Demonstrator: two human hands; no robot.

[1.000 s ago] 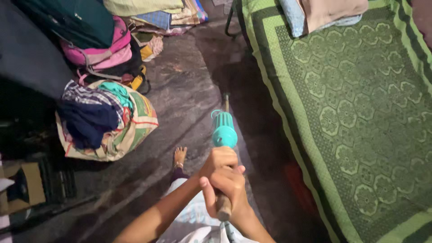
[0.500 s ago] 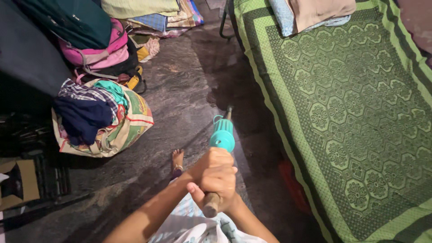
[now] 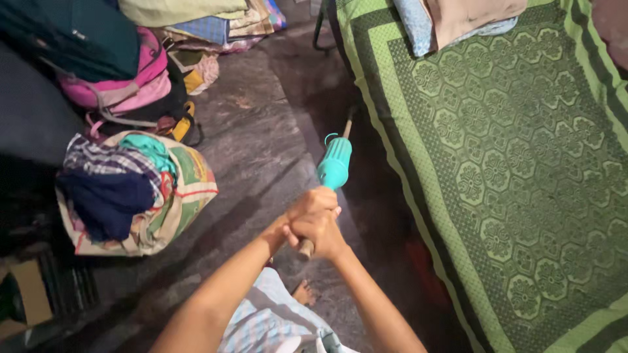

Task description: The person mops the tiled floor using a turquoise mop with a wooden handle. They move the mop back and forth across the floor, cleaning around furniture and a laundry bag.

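Both hands clasp one long stick with a teal ribbed plastic grip (image 3: 335, 163). My left hand (image 3: 302, 210) comes in from the lower left and my right hand (image 3: 325, 234) wraps the same spot from the right, fingers overlapping. The stick's wooden end pokes out below the hands. Its far end points toward the dark gap at the edge of the green patterned bed (image 3: 497, 163), and the tip there is hidden in shadow. My bare foot (image 3: 304, 292) stands on the grey stone floor (image 3: 261, 137) beneath the hands.
A cloth bag stuffed with clothes (image 3: 131, 193) sits on the floor at the left. Behind it lie a pink bag (image 3: 121, 88) and a dark bag (image 3: 72, 36). Folded clothes (image 3: 196, 16) are piled at the top. Folded cloths (image 3: 458, 19) lie on the bed.
The stick has swung to point further right and up toward the bed's edge. My clasped hands stay on it. The view has shifted a little.
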